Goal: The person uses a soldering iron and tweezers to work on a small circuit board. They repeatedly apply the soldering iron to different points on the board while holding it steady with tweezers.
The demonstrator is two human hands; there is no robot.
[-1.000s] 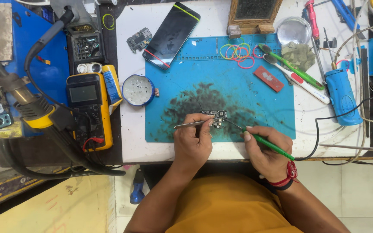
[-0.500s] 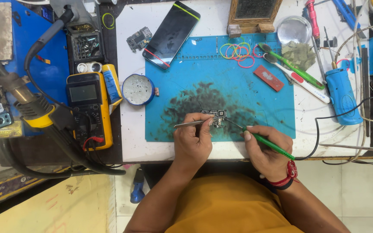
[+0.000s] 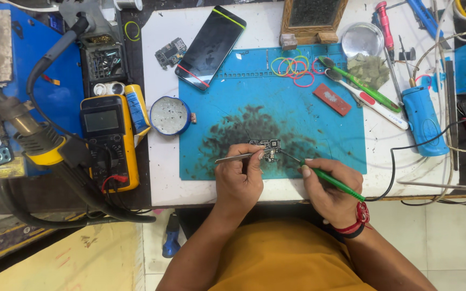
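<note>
A small circuit board [image 3: 268, 147] lies on the blue work mat [image 3: 319, 129], on its dark stained patch near the front edge. My left hand [image 3: 239, 180] pinches metal tweezers [image 3: 233, 158] whose tips press against the board's left side. My right hand [image 3: 327, 186] grips a green-handled soldering iron [image 3: 333, 182]; its thin tip reaches the board's right side. Both wrists rest at the bench's front edge.
A phone [image 3: 210, 47] lies screen-up at the mat's back left, with a round tin [image 3: 170, 115] and a yellow multimeter [image 3: 109, 141] further left. A hot-air gun [image 3: 33, 134] hangs at far left. Rubber bands [image 3: 293, 67], toothbrushes [image 3: 362, 89], a blue tool [image 3: 423, 119] and cables crowd the right.
</note>
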